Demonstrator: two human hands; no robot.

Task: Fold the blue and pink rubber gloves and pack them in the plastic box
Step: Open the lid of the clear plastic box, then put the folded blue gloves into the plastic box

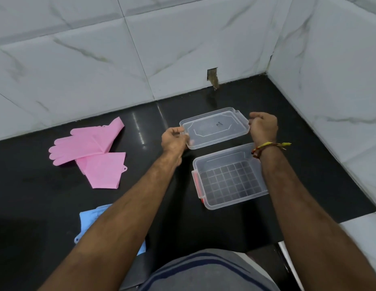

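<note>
Now lid (214, 128) between both hands (174, 139), above box (229, 177).

The plastic box (229, 177) at centre right stands open from above; the lid (214, 128) sits just beyond it, bare counter (157, 185) lies left.

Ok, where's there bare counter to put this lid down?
Bare black counter lies beyond the lid, up to the back wall and right corner. Another open strip runs between the pink gloves and the box. The near left is crowded by the blue glove and your left arm.
</note>
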